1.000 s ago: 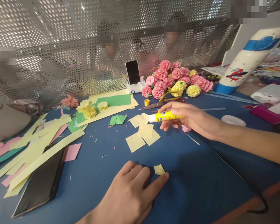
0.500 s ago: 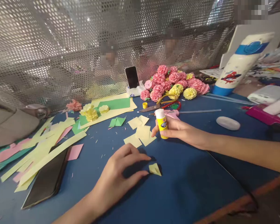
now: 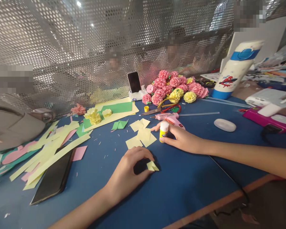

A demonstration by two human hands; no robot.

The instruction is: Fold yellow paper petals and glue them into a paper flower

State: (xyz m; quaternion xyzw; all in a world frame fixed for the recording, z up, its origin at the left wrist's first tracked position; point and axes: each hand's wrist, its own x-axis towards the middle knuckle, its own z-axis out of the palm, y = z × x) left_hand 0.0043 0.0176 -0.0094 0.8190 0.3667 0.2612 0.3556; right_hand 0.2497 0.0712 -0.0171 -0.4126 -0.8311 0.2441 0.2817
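My left hand [image 3: 130,173] rests on the blue table [image 3: 193,187] and pinches a small folded yellow paper piece [image 3: 152,165] between thumb and fingers. My right hand [image 3: 181,138] is wrapped round a yellow-and-white glue stick [image 3: 163,131], which stands upright on the table. Several loose yellow paper squares [image 3: 141,135] lie just left of the glue stick.
A pink glue gun [image 3: 170,118], scissors [image 3: 162,109] and a yellow cap [image 3: 146,108] lie behind my right hand. Pink and yellow paper flowers [image 3: 173,86] are piled further back. Paper strips [image 3: 50,149] and a dark phone [image 3: 52,178] lie left. A perforated metal screen [image 3: 85,47] closes the back.
My right hand has turned the glue stick upright and set it down on the table. My left hand has curled from flat and taken hold of the folded yellow piece.
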